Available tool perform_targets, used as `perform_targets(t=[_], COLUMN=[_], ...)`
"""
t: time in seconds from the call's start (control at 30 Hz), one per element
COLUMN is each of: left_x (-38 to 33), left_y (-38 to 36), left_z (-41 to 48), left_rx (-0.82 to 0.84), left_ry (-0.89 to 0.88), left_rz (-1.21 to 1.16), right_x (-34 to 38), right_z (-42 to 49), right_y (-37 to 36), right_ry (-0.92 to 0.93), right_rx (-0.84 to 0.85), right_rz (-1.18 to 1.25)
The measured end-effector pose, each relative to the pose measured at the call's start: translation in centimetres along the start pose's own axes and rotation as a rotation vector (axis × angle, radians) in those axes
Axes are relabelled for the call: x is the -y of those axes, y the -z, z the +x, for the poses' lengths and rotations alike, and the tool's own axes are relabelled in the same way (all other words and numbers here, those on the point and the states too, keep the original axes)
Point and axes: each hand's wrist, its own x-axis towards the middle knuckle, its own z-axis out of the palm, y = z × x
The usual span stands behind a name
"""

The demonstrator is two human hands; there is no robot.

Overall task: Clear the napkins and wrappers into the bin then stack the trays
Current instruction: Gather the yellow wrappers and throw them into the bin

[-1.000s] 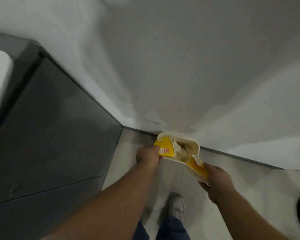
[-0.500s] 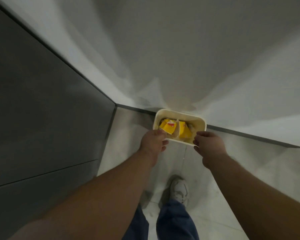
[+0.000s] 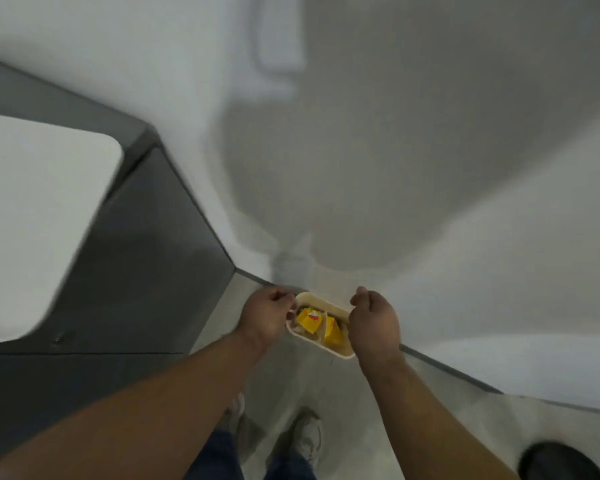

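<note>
A small cream rectangular bin [image 3: 303,297] stands on the floor against the wall. Inside it lie yellow wrappers [image 3: 307,320] and crumpled pale napkins. My left hand [image 3: 267,317] hovers at the bin's left end, fingers curled, its fingertips close to the rim. My right hand [image 3: 373,322] is over the bin's right end and hides part of it; its fingers are curled too. Neither hand shows anything in it. No trays are in view.
A dark grey cabinet [image 3: 136,271] stands to the left with a white rounded top [image 3: 32,220] above it. White walls meet in a corner behind the bin. My shoes [image 3: 309,438] are below it. A dark round object [image 3: 565,462] sits at the bottom right.
A second ago each hand held a yellow wrapper at the bin; the wrappers now lie inside it. Both hands have let go and closed loosely above the rim.
</note>
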Motion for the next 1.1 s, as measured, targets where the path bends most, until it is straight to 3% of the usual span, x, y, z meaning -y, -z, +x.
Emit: perform_targets(t=[0.27,0.53,0.77,0.93,1.1], left_x=[-15.3,-19.3,-17.2,-16.3,-18.4], left_y=[10.2,24.2,38.4,48.5,58.0], left_z=[-13.2,-19.9,-16.8,-11.6,-5.1], left_rx=[-0.075,-0.349,-0.519,-0.622,-0.571], left_ry=[-0.229,-0.355,-0.32,-0.332,-0.345], left_rz=[-0.017,-0.002,-0.074,0.091,0.273], right_x=[19.6,31.9,36.8,40.5,44.9], right_z=[-10.1,-18.1,-20.9,-21.9,-22.6], right_y=[5.2,1.1,-7.0,-14.5,-21.0], right_ry=[0.355,0.606,0.696,0.684,0.766], right_rx=[0.088,0.314,0.423,0.449,0.453], right_rz=[-0.138,-0.129,-0.164,-0.206,-0.303])
